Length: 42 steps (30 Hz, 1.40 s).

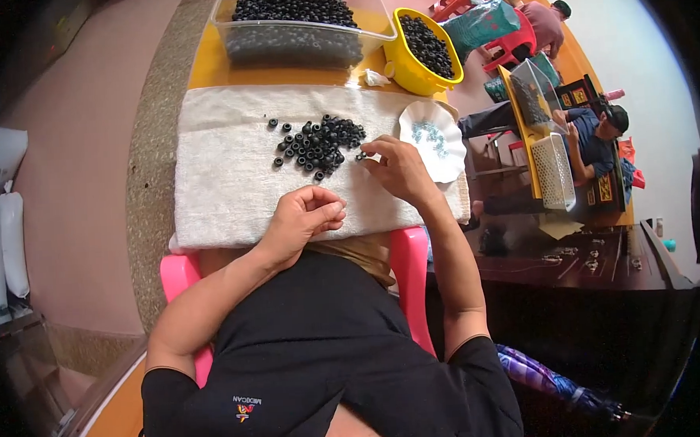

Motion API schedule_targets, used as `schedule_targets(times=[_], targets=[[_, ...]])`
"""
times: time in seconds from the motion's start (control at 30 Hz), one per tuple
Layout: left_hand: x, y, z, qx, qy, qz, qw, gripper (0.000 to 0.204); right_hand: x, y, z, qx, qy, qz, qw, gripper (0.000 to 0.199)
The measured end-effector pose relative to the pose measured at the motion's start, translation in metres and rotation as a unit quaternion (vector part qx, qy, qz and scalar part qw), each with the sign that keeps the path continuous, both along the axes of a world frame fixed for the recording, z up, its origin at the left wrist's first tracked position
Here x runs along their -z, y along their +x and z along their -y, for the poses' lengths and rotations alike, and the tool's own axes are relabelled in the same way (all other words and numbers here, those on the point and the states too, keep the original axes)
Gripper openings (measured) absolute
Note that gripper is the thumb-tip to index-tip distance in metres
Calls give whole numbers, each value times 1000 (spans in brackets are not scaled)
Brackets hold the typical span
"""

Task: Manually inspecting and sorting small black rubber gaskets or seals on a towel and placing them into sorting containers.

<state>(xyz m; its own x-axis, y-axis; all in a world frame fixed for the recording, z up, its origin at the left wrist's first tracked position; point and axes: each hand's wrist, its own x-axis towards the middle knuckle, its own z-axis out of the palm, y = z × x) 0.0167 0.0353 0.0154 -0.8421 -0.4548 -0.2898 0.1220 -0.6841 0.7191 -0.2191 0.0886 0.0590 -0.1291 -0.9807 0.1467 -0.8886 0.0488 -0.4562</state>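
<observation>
Just beyond the person's lap, a white cloth point(232, 192) covers the near part of the counter point(206, 65), and a loose heap of small black ring beads point(319, 144) lies on it a little right of the middle. The right hand point(399, 169) reaches to the right edge of that heap, its thumb and forefinger pressed together on one bead point(360, 156) — the bead itself is mostly hidden by the fingertips, so its shape is hard to make out. The left hand point(302, 219) rests nearer, on the near edge of the cloth, curled into a loose fist with the thumb against the forefinger; whether anything sits inside that pinch cannot be told.

Right of the right hand, touching the cloth's edge, lies a white scalloped dish point(434, 137) with a scatter of tiny pale-green bits, too small to identify. Farther off stands a clear plastic bin point(299, 33) heaped with black beads, its far rim cut off by the picture's top edge, and just right of it a yellow bowl point(414, 71) holding more. A pink chair point(179, 277) shows at both sides of the person — its middle is hidden by the black shirt.
</observation>
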Motion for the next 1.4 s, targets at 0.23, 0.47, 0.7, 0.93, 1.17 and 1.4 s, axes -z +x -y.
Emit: schedule_targets(times=[0.23,0.47,0.7,0.93,1.17,1.4], targets=[[1,-1,-2,-13,3,0,1000,12,-1,30,1,-58,-38,-1,998,24],[3,-2,-7,-47,-70,-10,996,17,7,56,8,-121,32,-72,990,33],[4,-2,-6,-63,-85,-7,994,17,19,59,8,-110,44,-87,989,29],[0,-1,-5,-63,-47,6,997,17,19,60,1,-55,31,-70,996,17],[4,-1,-3,-77,-11,11,997,13,19,54,-12,-27,-11,-43,999,17],[2,-2,-1,-80,32,-18,996,16,18,68,-32,-89,-134,104,982,26]])
